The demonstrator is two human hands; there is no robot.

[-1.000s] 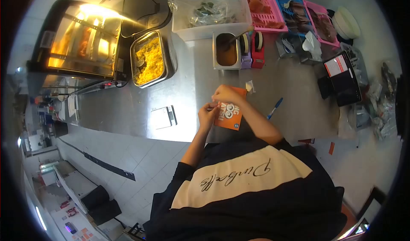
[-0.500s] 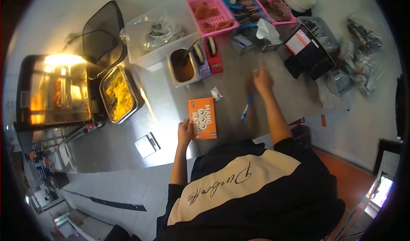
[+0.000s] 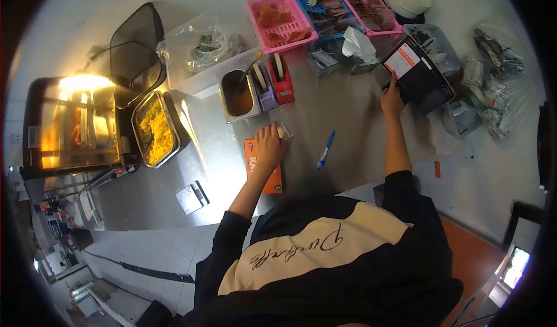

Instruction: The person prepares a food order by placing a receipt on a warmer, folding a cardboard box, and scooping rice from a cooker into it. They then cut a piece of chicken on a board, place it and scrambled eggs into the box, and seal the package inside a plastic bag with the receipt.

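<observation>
My left hand (image 3: 270, 148) lies palm down across the orange box (image 3: 272, 182), fingers apart and reaching over its far edge. It covers much of the printed lettering. Right beside those fingertips is a small crumpled white wrapper (image 3: 284, 131). My right hand (image 3: 393, 101) is raised at the black tablet (image 3: 426, 83) on its stand, index finger stretched out with its tip at the white and red part of the screen. Nothing is held in that hand. Between my two hands a blue pen (image 3: 326, 150) lies on the steel table (image 3: 354, 130).
Two tape dispensers, one red (image 3: 281, 83) and one purple (image 3: 265, 89), stand beside a steel pan of brown sauce (image 3: 239, 102). Pink (image 3: 282, 22) and blue baskets line the back. Leftward are a tray of yellow food (image 3: 156, 131), a lit warming cabinet (image 3: 75, 124) and a small scale (image 3: 190, 198).
My left hand has gone from the box's near left edge to its top and far edge. My right hand has moved right to the tablet screen. The view has shifted slightly.
</observation>
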